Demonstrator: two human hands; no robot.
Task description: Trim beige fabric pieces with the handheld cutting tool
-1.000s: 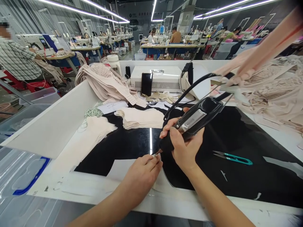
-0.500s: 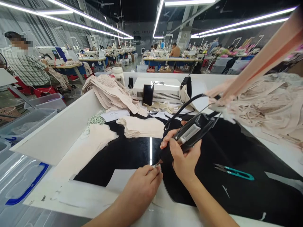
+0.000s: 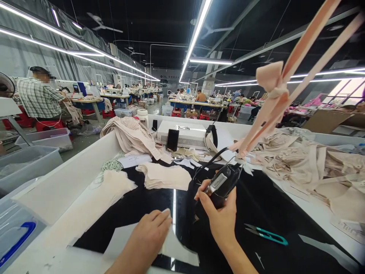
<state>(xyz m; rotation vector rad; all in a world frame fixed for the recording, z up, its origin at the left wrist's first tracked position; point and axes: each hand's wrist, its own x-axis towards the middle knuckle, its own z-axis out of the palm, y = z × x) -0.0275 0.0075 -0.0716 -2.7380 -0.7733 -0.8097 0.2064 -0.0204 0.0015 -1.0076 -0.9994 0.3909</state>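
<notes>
My right hand [image 3: 218, 217] is wrapped round a black corded hand-held power tool [image 3: 220, 182] with a silver label; its exact kind cannot be told. Peach straps [image 3: 264, 114] tied to its rear end run up and out of view. My left hand [image 3: 152, 232] rests over a white paper piece [image 3: 179, 247], fingers curled and pressed together. Something whitish shows at its fingertips, but whether it is held or wrapped round a finger is unclear. Between the hands lies a gap of the glossy black work surface [image 3: 182, 217].
Teal-handled thread snips [image 3: 269, 234] lie right of my right hand. Stacked cream fabric pieces [image 3: 165, 176], more cream fabric [image 3: 105, 205], a phone [image 3: 172, 139] and a white vented box [image 3: 185, 133] are farther back. Heaped beige fabric [image 3: 308, 163] fills the right side.
My left hand has moved left, away from the tool's front end. The tool stays in my right hand, its front now apart from my left fingers. The view has tilted upward.
</notes>
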